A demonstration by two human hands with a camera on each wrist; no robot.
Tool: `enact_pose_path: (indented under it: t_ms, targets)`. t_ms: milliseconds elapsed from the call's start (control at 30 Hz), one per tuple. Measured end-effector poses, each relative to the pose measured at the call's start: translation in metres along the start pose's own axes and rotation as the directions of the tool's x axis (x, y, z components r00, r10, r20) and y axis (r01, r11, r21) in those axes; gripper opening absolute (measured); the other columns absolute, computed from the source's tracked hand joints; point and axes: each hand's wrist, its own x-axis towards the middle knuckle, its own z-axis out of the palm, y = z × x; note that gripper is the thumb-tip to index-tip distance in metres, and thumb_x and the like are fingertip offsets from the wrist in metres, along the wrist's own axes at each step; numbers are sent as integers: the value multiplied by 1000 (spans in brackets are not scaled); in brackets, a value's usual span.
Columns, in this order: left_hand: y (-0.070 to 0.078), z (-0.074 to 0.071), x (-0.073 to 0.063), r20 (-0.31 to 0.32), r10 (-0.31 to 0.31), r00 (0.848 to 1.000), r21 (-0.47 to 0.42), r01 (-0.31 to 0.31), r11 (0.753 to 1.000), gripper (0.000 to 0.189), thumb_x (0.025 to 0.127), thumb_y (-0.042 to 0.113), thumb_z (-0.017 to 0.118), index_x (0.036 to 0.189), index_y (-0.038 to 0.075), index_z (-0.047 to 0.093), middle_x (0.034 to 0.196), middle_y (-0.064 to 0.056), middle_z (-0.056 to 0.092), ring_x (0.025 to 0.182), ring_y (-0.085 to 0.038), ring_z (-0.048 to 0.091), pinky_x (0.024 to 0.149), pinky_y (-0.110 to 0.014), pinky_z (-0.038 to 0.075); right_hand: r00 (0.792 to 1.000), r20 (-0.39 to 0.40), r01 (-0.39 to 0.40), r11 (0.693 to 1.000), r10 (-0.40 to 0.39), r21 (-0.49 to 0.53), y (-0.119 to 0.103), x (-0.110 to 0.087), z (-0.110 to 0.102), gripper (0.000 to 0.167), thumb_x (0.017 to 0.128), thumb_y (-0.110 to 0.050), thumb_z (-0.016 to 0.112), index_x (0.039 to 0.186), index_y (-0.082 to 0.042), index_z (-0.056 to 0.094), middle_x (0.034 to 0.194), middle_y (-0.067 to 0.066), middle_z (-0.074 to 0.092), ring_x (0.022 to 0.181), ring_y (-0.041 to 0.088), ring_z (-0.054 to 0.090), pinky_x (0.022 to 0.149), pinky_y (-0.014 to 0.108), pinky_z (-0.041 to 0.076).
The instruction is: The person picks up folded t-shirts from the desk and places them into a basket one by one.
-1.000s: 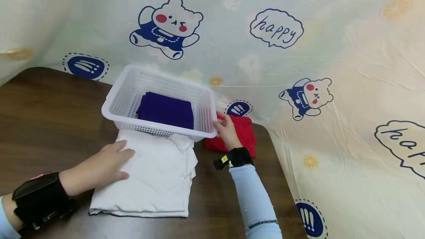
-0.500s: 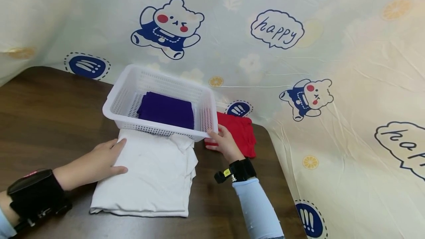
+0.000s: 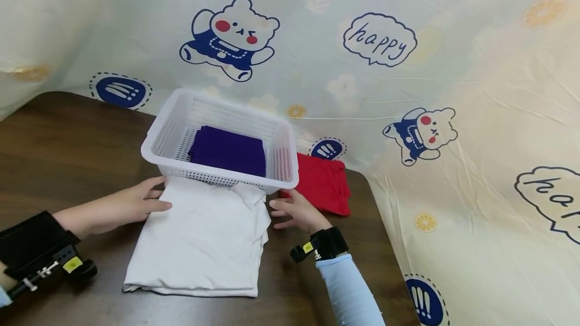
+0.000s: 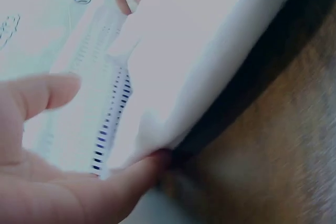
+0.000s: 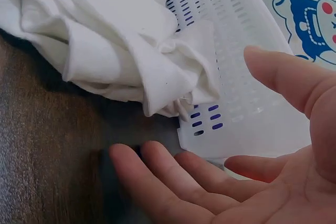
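A folded white garment (image 3: 199, 240) lies on the table in front of a white perforated basket (image 3: 151, 152). My left hand (image 3: 124, 209) is at the garment's far left edge. In the left wrist view its thumb (image 4: 63, 90) is apart from the cloth, while a fingertip (image 4: 160, 161) meets the garment's edge, partly hidden. Right of the garment, my right hand (image 3: 301, 211) has its fingers spread near the basket's front right corner. The right wrist view shows those fingers (image 5: 152, 177) apart from the bunched white cloth (image 5: 152, 72), holding nothing.
A folded dark purple cloth (image 3: 228, 151) lies inside the basket. Behind my right hand, folded red cloth (image 3: 323, 182) sits right of the basket, partly covered by it. A printed curtain (image 3: 317, 64) hangs along the back and right edges of the wooden table (image 3: 68, 155).
My right hand has let go of the basket's right corner and come nearer, beside the garment. My left hand has slid left off the garment's top to its edge.
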Motion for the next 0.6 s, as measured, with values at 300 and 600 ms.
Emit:
enact_pose_path:
  t_ms: [300, 600]
  targets:
    - [-22, -20, 7, 57, -85, 995, -421, 101, 901, 73, 111, 28, 40, 152, -20, 3, 158, -39, 20, 125, -26, 58, 101, -44, 52, 995, 59, -92, 987, 84, 133, 10, 3, 1, 74, 98, -24, 65, 158, -8, 24, 149, 20, 42, 122, 45, 58, 88, 57, 57]
    - [-22, -19, 13, 77, -90, 993, -467, 116, 876, 66, 110, 23, 42, 152, -19, 15, 148, -29, 45, 116, -17, 60, 99, -45, 53, 989, 116, -109, 981, 91, 161, 17, 9, 2, 66, 97, -26, 67, 152, 0, 39, 134, 18, 59, 111, 39, 66, 88, 54, 57]
